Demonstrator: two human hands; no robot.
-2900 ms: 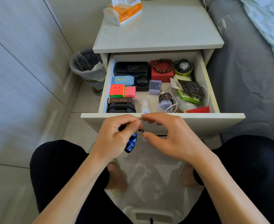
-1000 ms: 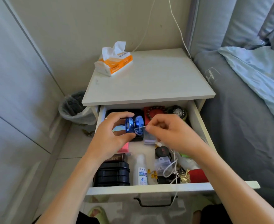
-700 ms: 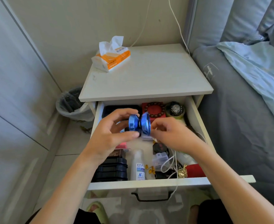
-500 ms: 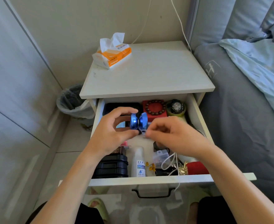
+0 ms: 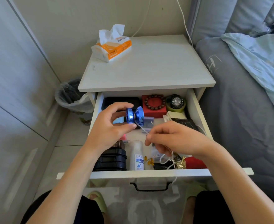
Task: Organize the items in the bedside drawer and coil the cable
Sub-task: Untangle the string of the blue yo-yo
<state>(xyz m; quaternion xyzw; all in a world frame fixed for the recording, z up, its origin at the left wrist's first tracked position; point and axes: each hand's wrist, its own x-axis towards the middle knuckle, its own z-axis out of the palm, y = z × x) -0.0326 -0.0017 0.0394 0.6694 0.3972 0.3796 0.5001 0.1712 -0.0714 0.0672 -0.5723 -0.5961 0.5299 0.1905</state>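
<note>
Yo-yo [image 5: 135, 116] in left hand [image 5: 109, 129], string [image 5: 143, 129] in right hand [image 5: 171, 139]

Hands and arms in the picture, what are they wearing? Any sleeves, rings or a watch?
Nothing. The left hand and right hand are bare, with no gloves, rings, watch or bracelet. Both forearms are bare as far as the picture shows, and no sleeves come into view.

The white bedside table [image 5: 149, 67] carries only a tissue pack [image 5: 112, 46] at its back left corner. Its open drawer [image 5: 149, 172] holds a bead bracelet [image 5: 154, 102] on a red box [image 5: 155, 111], a watch [image 5: 176, 101], a small white bottle [image 5: 137, 156] and a black case [image 5: 111, 160].
</note>
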